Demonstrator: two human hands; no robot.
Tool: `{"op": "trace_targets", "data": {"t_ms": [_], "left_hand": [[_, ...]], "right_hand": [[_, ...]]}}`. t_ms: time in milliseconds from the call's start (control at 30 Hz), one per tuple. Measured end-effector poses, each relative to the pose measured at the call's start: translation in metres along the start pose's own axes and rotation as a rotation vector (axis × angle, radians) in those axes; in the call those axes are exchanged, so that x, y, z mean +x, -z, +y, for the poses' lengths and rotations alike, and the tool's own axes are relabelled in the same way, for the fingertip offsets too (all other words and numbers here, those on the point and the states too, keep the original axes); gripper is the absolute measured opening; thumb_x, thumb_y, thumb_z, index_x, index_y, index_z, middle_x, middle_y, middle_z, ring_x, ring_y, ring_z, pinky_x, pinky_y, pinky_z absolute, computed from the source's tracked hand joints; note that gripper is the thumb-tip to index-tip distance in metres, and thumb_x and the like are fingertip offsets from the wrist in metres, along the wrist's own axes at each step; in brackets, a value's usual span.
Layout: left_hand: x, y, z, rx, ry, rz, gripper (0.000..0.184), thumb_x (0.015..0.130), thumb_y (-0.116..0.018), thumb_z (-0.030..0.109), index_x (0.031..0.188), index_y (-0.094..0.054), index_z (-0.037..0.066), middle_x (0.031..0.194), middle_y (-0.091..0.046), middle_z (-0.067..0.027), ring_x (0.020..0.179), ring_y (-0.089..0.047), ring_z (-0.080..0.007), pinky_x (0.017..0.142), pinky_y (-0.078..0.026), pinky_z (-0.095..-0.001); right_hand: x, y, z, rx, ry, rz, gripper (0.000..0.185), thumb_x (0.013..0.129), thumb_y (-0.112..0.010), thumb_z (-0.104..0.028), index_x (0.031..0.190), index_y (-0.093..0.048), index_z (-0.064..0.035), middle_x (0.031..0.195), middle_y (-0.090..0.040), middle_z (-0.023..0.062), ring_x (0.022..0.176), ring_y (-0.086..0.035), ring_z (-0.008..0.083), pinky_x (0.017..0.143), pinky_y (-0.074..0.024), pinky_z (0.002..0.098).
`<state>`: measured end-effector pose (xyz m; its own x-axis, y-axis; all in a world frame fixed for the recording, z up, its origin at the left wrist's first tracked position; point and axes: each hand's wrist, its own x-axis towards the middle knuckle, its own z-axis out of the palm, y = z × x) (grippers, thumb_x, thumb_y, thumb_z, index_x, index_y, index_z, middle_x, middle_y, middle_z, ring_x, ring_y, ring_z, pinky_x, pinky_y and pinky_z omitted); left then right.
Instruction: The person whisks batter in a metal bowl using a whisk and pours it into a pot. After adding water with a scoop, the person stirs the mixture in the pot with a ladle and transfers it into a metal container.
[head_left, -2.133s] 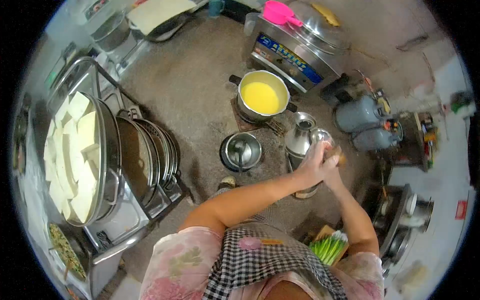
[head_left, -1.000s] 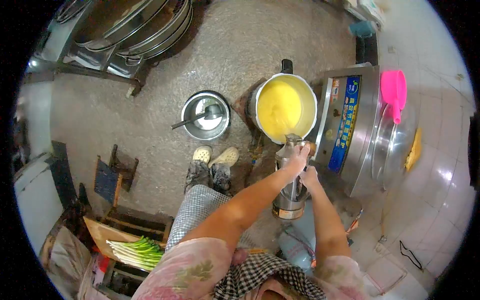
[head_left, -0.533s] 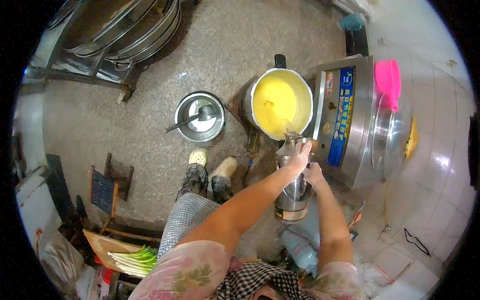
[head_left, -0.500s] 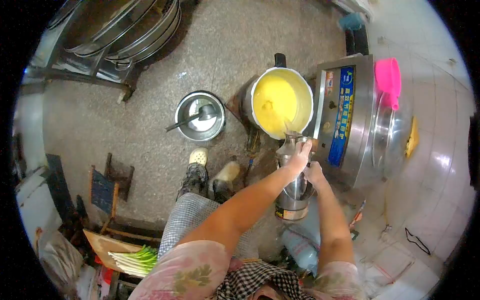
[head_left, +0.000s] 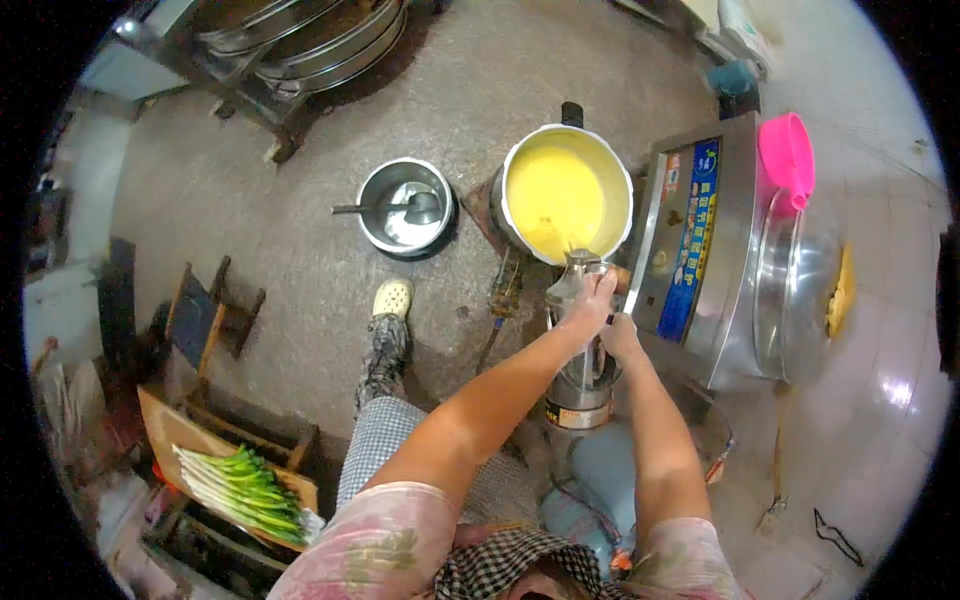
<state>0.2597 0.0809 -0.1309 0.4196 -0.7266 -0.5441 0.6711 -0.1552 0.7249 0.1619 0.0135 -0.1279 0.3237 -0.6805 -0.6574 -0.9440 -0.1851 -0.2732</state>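
A steel thermos flask [head_left: 583,375] is tilted with its spout over the near rim of a large pot [head_left: 620,180] of yellow liquid [head_left: 553,195]. A thin stream seems to fall from the spout and ripples the liquid. My left hand [head_left: 592,300] is wrapped round the top of the flask, beside its brown stopper [head_left: 619,280]. Lower down, my right hand [head_left: 620,338] grips the flask's handle, its fingers partly hidden.
Left of the pot, a steel basin [head_left: 402,235] holds a ladle [head_left: 420,208]. A steel stove [head_left: 720,270] stands at the right with a pink scoop [head_left: 786,158]. Gas cylinders [head_left: 600,470] are by my right arm. Green onions [head_left: 245,490] lie on a board [head_left: 160,425] at lower left.
The thermos was brought to the pot from beside it and tilted over the rim. Since then both hands have kept hold of it. The view has shifted slightly, and only one shoe shows now.
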Motion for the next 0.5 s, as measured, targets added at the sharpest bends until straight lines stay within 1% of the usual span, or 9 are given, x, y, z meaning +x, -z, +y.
{"op": "trace_targets", "data": {"t_ms": [67,167,200,233,300,333,367,467,500], "left_hand": [[0.000,-0.008,-0.018,-0.081,-0.038,0.000,0.042,0.091,-0.039,0.039,0.111,-0.043,0.002,0.099,-0.051,-0.0155,0.089,-0.051,-0.0253,0.081,-0.039,-0.0361],[-0.022,-0.015,-0.022,-0.157,-0.099,-0.037,0.035,0.091,-0.043,0.031,0.107,-0.043,0.000,0.094,-0.053,-0.0124,0.086,-0.051,-0.0194,0.079,-0.041,-0.0327],[-0.034,-0.018,-0.017,-0.176,-0.118,-0.056,0.033,0.091,-0.044,0.028,0.106,-0.043,-0.001,0.092,-0.054,-0.0114,0.085,-0.050,-0.0175,0.078,-0.041,-0.0317],[-0.041,-0.021,-0.021,-0.079,-0.154,-0.051,0.031,0.091,-0.044,0.026,0.105,-0.042,-0.002,0.093,-0.054,-0.0123,0.086,-0.050,-0.0174,0.080,-0.041,-0.0318],[-0.044,-0.030,-0.046,-0.136,-0.231,-0.104,0.031,0.091,-0.044,0.026,0.105,-0.042,-0.002,0.093,-0.054,-0.0129,0.087,-0.051,-0.0179,0.080,-0.041,-0.0319],[-0.044,-0.035,-0.062,-0.165,-0.269,-0.127,0.031,0.091,-0.045,0.025,0.105,-0.042,-0.002,0.093,-0.054,-0.0133,0.087,-0.051,-0.0182,0.079,-0.041,-0.0320],[-0.041,-0.038,-0.088,0.044,-0.336,-0.086,0.033,0.090,-0.046,0.026,0.107,-0.039,-0.002,0.092,-0.054,-0.0146,0.086,-0.052,-0.0199,0.078,-0.041,-0.0324],[-0.052,-0.036,-0.100,0.050,-0.123,-0.239,0.033,0.089,-0.048,0.025,0.107,-0.037,0.000,0.091,-0.054,-0.0146,0.084,-0.053,-0.0222,0.077,-0.042,-0.0335],[-0.054,-0.037,-0.111,-0.046,-0.155,-0.258,0.032,0.088,-0.047,0.025,0.107,-0.036,0.001,0.090,-0.053,-0.0139,0.082,-0.054,-0.0223,0.076,-0.042,-0.0339]], "right_hand": [[0.000,-0.004,0.016,-0.120,0.152,0.092,0.035,0.073,-0.065,-0.026,0.080,-0.057,0.0075,0.072,-0.061,0.0195,0.063,-0.062,0.0269,0.056,-0.0477,0.0385],[0.015,-0.019,0.055,-0.110,0.189,0.110,0.032,0.073,-0.064,-0.023,0.083,-0.057,0.0063,0.074,-0.062,0.0183,0.068,-0.061,0.0278,0.062,-0.0472,0.0398],[0.024,-0.032,0.078,0.127,0.206,0.149,0.032,0.073,-0.065,-0.023,0.083,-0.057,0.0060,0.074,-0.061,0.0177,0.069,-0.061,0.0272,0.063,-0.0469,0.0398],[0.032,-0.048,0.104,0.363,0.214,0.186,0.031,0.073,-0.065,-0.023,0.083,-0.057,0.0056,0.073,-0.061,0.0171,0.070,-0.061,0.0266,0.064,-0.0467,0.0398],[0.003,-0.029,0.084,0.288,0.132,0.144,0.032,0.073,-0.067,-0.021,0.088,-0.056,0.0038,0.076,-0.061,0.0117,0.073,-0.060,0.0224,0.066,-0.0475,0.0353],[0.004,-0.035,0.093,0.429,0.124,0.097,0.032,0.072,-0.067,-0.021,0.090,-0.056,0.0035,0.078,-0.061,0.0112,0.074,-0.060,0.0223,0.066,-0.0476,0.0350],[0.004,-0.041,0.105,0.572,0.112,0.051,0.033,0.072,-0.068,-0.021,0.091,-0.056,0.0033,0.080,-0.061,0.0108,0.074,-0.060,0.0223,0.066,-0.0478,0.0348],[0.010,-0.066,0.156,1.019,0.073,-0.070,0.036,0.071,-0.069,-0.021,0.095,-0.055,0.0025,0.085,-0.061,0.0095,0.076,-0.060,0.0221,0.067,-0.0482,0.0339],[0.012,-0.076,0.174,1.172,0.059,-0.107,0.037,0.071,-0.069,-0.020,0.097,-0.054,0.0022,0.087,-0.061,0.0091,0.077,-0.060,0.0221,0.068,-0.0483,0.0336]]}}
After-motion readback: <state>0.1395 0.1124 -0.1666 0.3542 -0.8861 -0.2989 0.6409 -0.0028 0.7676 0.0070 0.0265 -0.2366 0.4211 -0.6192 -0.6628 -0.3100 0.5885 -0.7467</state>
